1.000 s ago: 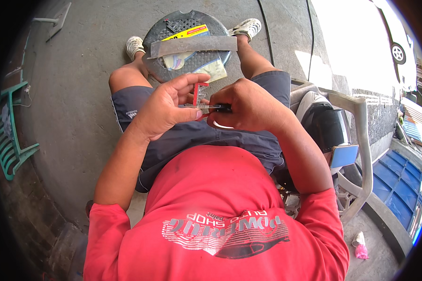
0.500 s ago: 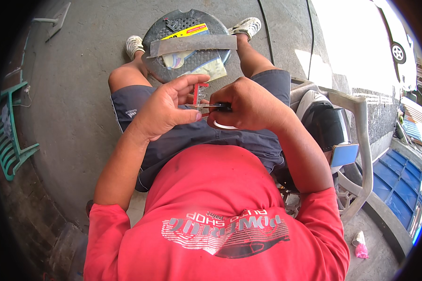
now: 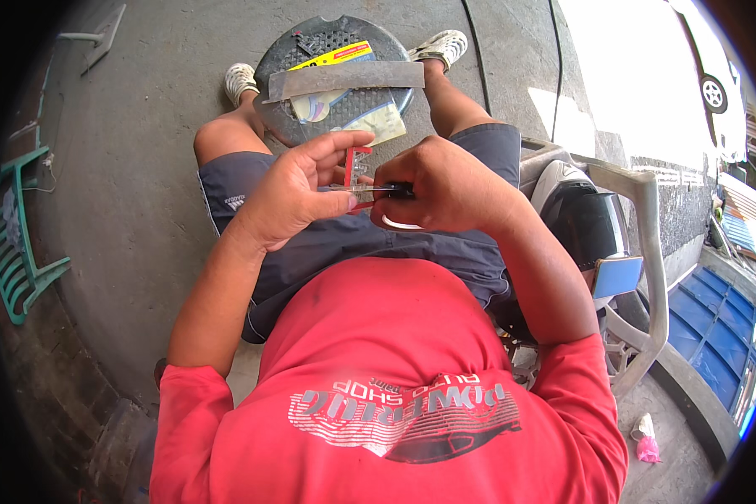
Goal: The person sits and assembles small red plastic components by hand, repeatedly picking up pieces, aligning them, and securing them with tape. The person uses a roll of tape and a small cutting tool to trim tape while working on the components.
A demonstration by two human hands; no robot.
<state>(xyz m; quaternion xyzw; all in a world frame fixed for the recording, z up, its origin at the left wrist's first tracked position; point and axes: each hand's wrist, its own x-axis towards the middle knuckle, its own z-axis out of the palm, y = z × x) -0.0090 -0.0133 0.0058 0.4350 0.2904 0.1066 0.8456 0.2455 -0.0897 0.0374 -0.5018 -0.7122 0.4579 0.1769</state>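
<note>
My left hand [image 3: 292,191] pinches a small red-edged piece [image 3: 349,168] with a clear or greyish middle, its thumb and fingers on either side. My right hand [image 3: 445,185] is closed around a black-handled tool [image 3: 403,191] with a thin metal blade. The blade points left and lies across the red-edged piece near my left thumb. A white curved part [image 3: 399,223] shows below my right fingers; the rest of the grip is hidden. Both hands are above my lap, close together.
Beyond my hands, a round dark stool [image 3: 273,118] bears a long grey strip [image 3: 344,80], a yellow package [image 3: 349,54], pale printed sheets [image 3: 382,123] and small dark scraps [image 3: 307,42]. A plastic chair [image 3: 651,252] with a dark helmet [image 3: 592,223] stands right; a green chair [image 3: 13,244] lies left.
The blade and the red-edged piece have shifted slightly between my fingers, and more of the lower red edge shows. My arms stay nearly where they were.
</note>
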